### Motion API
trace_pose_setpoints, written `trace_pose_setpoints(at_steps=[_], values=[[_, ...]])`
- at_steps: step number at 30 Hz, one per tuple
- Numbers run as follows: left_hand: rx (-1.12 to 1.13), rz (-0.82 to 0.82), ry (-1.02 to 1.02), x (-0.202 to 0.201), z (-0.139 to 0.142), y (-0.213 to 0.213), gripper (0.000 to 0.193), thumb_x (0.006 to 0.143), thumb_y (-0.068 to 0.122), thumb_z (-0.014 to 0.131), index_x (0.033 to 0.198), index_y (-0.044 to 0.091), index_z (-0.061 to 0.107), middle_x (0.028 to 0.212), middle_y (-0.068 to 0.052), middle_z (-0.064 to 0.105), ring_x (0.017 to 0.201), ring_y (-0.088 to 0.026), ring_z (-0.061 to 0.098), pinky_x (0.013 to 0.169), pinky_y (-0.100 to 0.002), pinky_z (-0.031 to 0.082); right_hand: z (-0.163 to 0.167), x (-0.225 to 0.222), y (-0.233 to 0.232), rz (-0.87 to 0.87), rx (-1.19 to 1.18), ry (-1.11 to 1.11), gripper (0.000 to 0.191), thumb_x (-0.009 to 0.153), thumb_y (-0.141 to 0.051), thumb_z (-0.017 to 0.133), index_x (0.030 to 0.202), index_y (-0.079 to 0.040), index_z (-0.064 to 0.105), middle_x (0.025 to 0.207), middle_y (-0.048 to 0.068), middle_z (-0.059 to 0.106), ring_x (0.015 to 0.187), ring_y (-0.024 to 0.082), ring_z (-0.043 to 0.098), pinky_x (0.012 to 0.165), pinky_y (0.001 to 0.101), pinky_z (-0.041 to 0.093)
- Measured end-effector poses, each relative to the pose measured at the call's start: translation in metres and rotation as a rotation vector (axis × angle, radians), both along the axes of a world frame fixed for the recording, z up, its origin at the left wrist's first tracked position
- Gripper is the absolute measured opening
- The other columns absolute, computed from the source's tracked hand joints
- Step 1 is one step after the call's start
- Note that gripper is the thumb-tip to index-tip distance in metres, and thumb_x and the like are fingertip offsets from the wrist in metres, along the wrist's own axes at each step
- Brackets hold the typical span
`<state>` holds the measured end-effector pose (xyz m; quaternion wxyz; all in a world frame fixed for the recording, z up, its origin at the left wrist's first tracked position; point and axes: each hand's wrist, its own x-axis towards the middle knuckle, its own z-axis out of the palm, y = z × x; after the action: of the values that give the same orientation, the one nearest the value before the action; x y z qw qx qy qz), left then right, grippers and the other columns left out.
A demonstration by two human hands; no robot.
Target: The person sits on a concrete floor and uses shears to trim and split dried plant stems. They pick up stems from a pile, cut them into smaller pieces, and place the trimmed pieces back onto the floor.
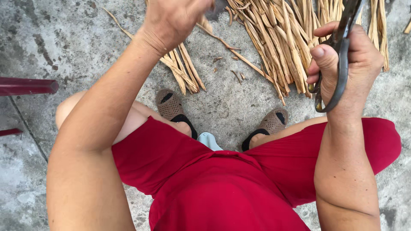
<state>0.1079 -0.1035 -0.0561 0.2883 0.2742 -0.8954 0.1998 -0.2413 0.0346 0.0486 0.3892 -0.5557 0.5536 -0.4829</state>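
My right hand (pixel 351 64) grips the dark metal handles of a pair of large scissors (pixel 338 60); the blades run up out of the frame. Raised at the top of the view, my left hand (pixel 171 19) is closed around the ends of some dried tan reed strips (pixel 188 70) that hang down toward the ground. A larger pile of the same dried strips (pixel 282 38) lies on the concrete just beyond my feet, between the two hands.
I sit low in red shorts (pixel 222 179), feet in brown mesh sandals (pixel 171 107) on stained concrete. A pale stool edge (pixel 209 140) shows between my knees. Dark red bars (pixel 25 85) stick in from the left. Small strip scraps (pixel 235 75) litter the ground.
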Motion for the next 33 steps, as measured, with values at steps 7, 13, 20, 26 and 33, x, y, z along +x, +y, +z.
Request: trace_pose_setpoints(at_steps=[7, 13, 20, 26, 33], values=[[0.656, 0.12, -0.814, 0.006, -0.122, 0.052, 0.02, 0.103, 0.027, 0.06, 0.122, 0.02, 0.062, 0.113, -0.001, 0.068, 0.108, -0.019, 0.06, 0.083, -0.035, 0.052, 0.011, -0.017, 0.024, -0.041, -0.013, 0.021, 0.039, 0.109, -0.032, 0.082, 0.123, 0.003, 0.068, 0.076, 0.002, 0.063, 0.064, 0.007, 0.065, 0.055, 0.0193, 0.054], [1.045, 0.245, -1.198, -0.038, -0.141, 0.084, 0.051, 0.093, 0.037, 0.071, 0.14, 0.027, 0.055, 0.144, -0.003, 0.052, 0.136, -0.023, 0.045, 0.106, -0.048, 0.041, 0.014, -0.037, 0.039, -0.104, -0.009, -0.073, 0.056, 0.104, -0.046, 0.08, 0.119, 0.006, 0.064, 0.074, 0.007, 0.062, 0.061, 0.011, 0.063, 0.051, 0.0222, 0.051], [1.418, 0.297, -0.547, -0.121, -0.161, 0.051, 0.057, 0.095, 0.041, 0.074, 0.142, 0.014, 0.057, 0.144, -0.011, 0.057, 0.134, -0.031, 0.053, 0.111, -0.049, 0.043, 0.013, -0.062, 0.059, -0.158, 0.046, -0.342, 0.048, 0.113, -0.036, 0.067, 0.129, 0.006, 0.053, 0.078, 0.014, 0.053, 0.061, 0.018, 0.052, 0.057, 0.0272, 0.046], [1.732, 0.44, 0.127, -0.192, -0.196, 0.047, 0.067, 0.091, 0.029, 0.073, 0.152, 0.02, 0.047, 0.114, -0.003, 0.074, 0.12, -0.028, 0.063, 0.107, -0.041, 0.047, 0.025, -0.077, 0.076, -0.277, 0.044, -0.296, 0.036, 0.116, -0.023, 0.066, 0.13, 0.005, 0.049, 0.079, 0.012, 0.048, 0.062, 0.018, 0.05, 0.058, 0.0277, 0.046], [1.353, 0.46, 0.455, -0.245, -0.226, 0.048, 0.068, 0.082, 0.021, 0.089, 0.138, 0.013, 0.052, 0.118, -0.015, 0.06, 0.098, -0.028, 0.065, 0.09, -0.042, 0.055, 0.037, -0.075, 0.084, -0.417, 0.095, -0.277, 0.036, 0.111, -0.019, 0.067, 0.128, 0.008, 0.05, 0.077, 0.016, 0.057, 0.058, 0.019, 0.054, 0.059, 0.027, 0.048]])
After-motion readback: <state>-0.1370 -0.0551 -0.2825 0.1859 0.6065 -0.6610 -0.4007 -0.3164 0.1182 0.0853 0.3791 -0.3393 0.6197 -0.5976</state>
